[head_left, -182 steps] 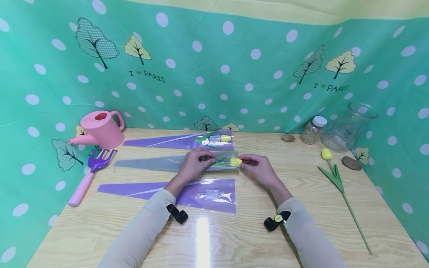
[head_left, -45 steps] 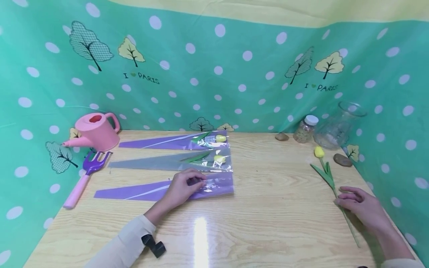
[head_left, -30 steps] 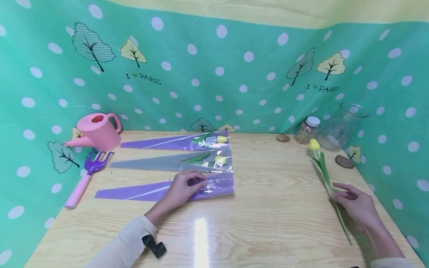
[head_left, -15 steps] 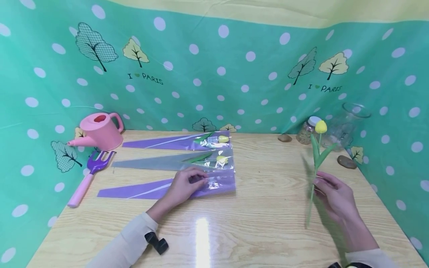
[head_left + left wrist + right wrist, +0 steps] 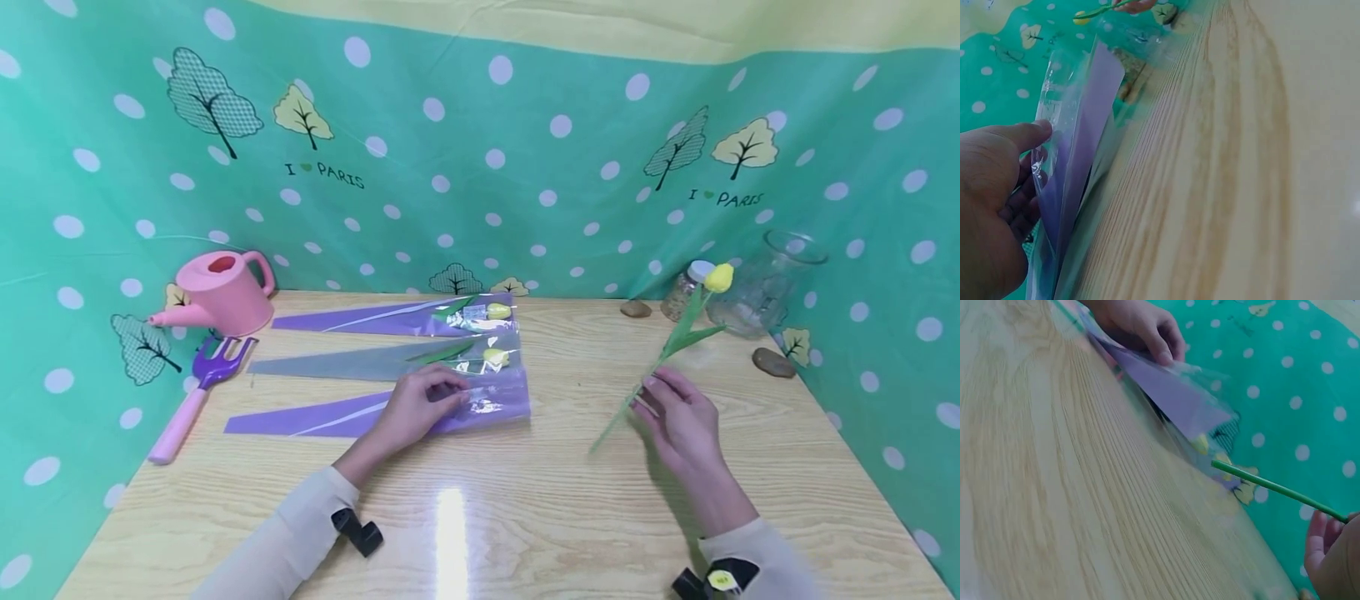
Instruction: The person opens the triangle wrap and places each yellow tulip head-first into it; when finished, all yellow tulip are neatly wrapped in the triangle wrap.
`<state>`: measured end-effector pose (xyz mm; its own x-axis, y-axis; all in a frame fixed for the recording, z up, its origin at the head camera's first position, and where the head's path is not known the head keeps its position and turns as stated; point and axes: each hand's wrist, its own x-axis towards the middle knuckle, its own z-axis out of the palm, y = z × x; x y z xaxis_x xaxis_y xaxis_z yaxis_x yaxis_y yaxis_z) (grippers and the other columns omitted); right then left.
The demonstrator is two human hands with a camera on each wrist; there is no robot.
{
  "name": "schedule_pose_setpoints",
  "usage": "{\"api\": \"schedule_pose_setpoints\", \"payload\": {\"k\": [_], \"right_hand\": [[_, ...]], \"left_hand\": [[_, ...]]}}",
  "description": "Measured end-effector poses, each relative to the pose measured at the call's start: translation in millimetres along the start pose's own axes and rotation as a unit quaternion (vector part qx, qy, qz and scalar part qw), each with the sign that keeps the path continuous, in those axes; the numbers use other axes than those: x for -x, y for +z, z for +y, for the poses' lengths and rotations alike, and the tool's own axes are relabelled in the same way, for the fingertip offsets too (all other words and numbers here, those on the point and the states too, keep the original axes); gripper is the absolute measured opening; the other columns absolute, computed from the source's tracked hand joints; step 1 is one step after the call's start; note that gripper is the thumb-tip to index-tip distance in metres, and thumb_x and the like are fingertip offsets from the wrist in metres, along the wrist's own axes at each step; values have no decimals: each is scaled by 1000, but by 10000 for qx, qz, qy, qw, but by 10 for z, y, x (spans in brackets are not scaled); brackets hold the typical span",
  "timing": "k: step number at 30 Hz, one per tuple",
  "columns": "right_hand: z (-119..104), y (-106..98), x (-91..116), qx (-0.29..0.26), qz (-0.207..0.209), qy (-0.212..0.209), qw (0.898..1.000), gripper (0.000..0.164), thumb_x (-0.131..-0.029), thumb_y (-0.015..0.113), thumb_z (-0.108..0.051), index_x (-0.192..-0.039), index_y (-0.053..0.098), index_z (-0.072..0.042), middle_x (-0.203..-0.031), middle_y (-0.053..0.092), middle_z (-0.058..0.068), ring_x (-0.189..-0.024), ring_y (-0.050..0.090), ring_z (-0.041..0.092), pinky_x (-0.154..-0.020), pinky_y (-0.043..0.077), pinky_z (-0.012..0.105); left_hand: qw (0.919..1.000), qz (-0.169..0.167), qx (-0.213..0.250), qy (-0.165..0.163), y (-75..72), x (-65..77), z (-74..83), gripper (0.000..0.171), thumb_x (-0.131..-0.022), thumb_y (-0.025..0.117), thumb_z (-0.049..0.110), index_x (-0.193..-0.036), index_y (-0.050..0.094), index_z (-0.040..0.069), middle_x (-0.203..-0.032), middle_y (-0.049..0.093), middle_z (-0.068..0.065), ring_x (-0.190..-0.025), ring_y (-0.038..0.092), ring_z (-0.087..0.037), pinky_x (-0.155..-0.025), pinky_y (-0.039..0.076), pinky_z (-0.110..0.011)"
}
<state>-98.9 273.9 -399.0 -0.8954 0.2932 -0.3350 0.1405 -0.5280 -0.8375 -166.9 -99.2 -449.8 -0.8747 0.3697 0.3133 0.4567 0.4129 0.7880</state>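
My left hand [image 5: 423, 408] pinches the clear film of the front purple flower sleeve [image 5: 330, 417]; in the left wrist view that sleeve [image 5: 1099, 87] stands raised, its film and purple backing parted at the wide end. In my right hand [image 5: 684, 417] a yellow artificial tulip [image 5: 718, 278] is held by its stem, bloom up to the right, the stem's lower end slanting down toward the sleeve. The right wrist view shows the green stem tip [image 5: 1225, 466] pointing at the sleeve's wide end. Behind lie a grey sleeve [image 5: 337, 365] and another purple sleeve [image 5: 360, 319], each with a yellow tulip inside.
A pink watering can [image 5: 228, 292] and a purple garden fork with pink handle [image 5: 183, 417] are on the left. At the back right stand a glass vase [image 5: 757, 292] and a white-lidded jar [image 5: 682, 292], with brown stones [image 5: 772, 363] nearby. A green dotted cloth hangs behind.
My right hand has taken the tulip off the table at the right and brought it leftward, tilting the stem toward the sleeves. My left hand has shifted from the grey sleeve to the front purple one, lifting it.
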Motion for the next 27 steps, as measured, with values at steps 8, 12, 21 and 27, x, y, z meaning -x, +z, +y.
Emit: {"api": "schedule_pose_setpoints", "payload": {"k": [8, 12, 21, 27], "right_hand": [[98, 256, -33, -601, 480, -510, 9957, 26, -100, 63, -3, -121, 49, -8, -105, 59, -2, -95, 63, 12, -94, 61, 30], [186, 358, -74, -880, 759, -695, 9908, 25, -99, 64, 0, -120, 50, -7, -106, 59, 1, -97, 65, 16, -94, 61, 33], [600, 650, -86, -769, 848, -937, 9890, 25, -100, 62, 2, -120, 49, -3, -105, 58, 1, -100, 64, 19, -96, 61, 38], [867, 772, -26, -834, 872, -783, 9896, 27, -98, 64, 2, -121, 49, -2, -102, 60, 1, -98, 66, 19, -94, 62, 39]], "left_hand": [[9999, -123, -25, 32, 15, -26, -28, 15, -90, 81, 19, -104, 80, 19, -105, 74, 8, -92, 67, -9, -82, 57, -27], [9999, -141, -62, -18, 18, -19, -44, 15, -90, 81, 20, -105, 80, 18, -105, 75, 8, -93, 67, -10, -81, 56, -29], [9998, -146, -71, -64, 23, -10, -33, 16, -89, 82, 22, -104, 80, 22, -104, 74, 9, -89, 64, -9, -78, 55, -27], [9997, -188, -109, -100, 45, -3, -33, 16, -89, 82, 22, -104, 80, 24, -105, 75, 9, -92, 65, -9, -81, 55, -27]]}}
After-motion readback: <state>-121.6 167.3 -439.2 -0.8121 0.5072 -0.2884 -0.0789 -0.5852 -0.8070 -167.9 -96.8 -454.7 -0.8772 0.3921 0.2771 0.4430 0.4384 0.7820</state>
